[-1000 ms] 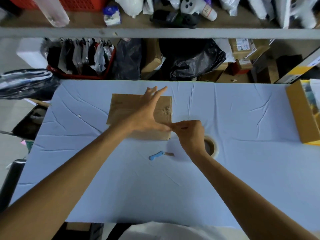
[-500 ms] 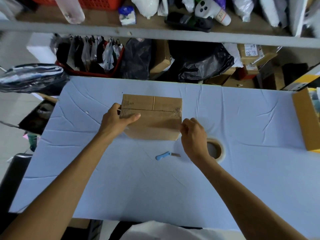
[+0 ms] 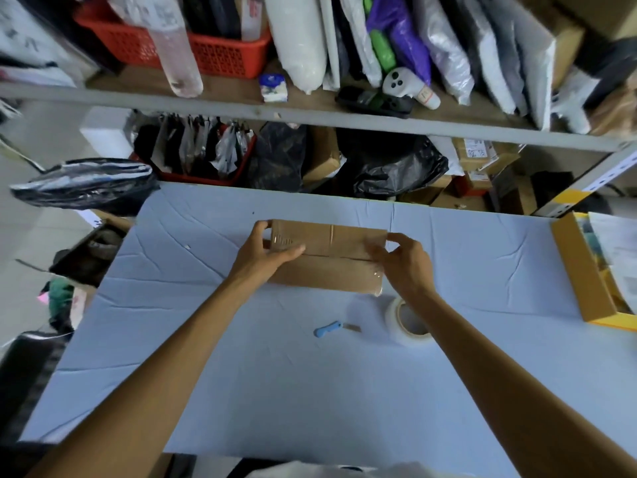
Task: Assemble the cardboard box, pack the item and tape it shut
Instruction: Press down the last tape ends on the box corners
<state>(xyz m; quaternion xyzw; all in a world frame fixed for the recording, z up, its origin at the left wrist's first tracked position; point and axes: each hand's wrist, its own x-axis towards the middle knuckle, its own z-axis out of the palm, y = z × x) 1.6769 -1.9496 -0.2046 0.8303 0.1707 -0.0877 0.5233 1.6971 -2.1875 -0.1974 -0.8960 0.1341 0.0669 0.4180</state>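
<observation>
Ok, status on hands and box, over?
Left hand gripping flat brown cardboard box at its left end. Right hand at its right end. Clear tape roll, blue cutter nearby, unobstructing.

No lettering is legible from where I stand: the shipping labels on the shelved cartons (image 3: 474, 154) behind my table are too blurred.

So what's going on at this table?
A person is packing a cardboard box on a blue table. The left hand grips the box's left end and the right hand holds its right end, where clear tape shows on the corner. The flaps look closed. A tape roll and a small blue cutter lie on the table nearby, untouched.
</observation>
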